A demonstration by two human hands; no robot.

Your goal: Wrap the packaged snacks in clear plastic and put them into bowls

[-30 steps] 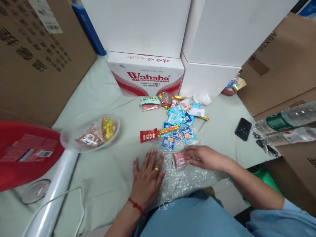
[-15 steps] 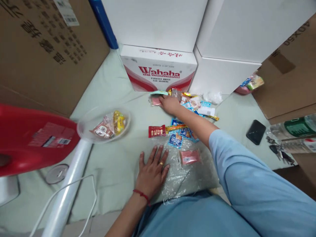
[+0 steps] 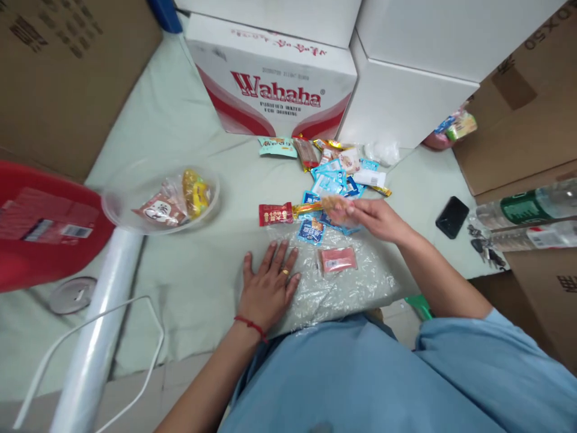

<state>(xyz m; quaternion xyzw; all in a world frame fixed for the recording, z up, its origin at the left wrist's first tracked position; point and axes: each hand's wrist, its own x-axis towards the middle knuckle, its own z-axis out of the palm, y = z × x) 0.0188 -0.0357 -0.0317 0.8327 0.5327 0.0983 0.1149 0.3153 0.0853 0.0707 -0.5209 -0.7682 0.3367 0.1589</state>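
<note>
My left hand (image 3: pixel 267 288) lies flat with fingers spread on the left edge of a sheet of clear plastic wrap (image 3: pixel 360 284). A pink snack packet (image 3: pixel 338 260) rests on that sheet. My right hand (image 3: pixel 374 218) hovers above the far edge of the sheet, pinching a small pink and orange snack packet (image 3: pixel 337 207), which is blurred. Just beyond lies a pile of snack packets (image 3: pixel 336 174), mostly blue, with a red packet (image 3: pixel 275 214) at its left.
A clear bowl (image 3: pixel 128 204) holding a few snacks sits at the left, beside a roll of plastic wrap (image 3: pixel 101 325) and a red tub (image 3: pixel 40 225). A Wahaha box (image 3: pixel 270 84) and white boxes stand behind. A black phone (image 3: pixel 452 217), keys and water bottles (image 3: pixel 523 210) lie right.
My right hand reached to the far end of the pile, then drew back toward the sheet with a small packet pinched in it. My left hand stayed flat on the plastic wrap.
</note>
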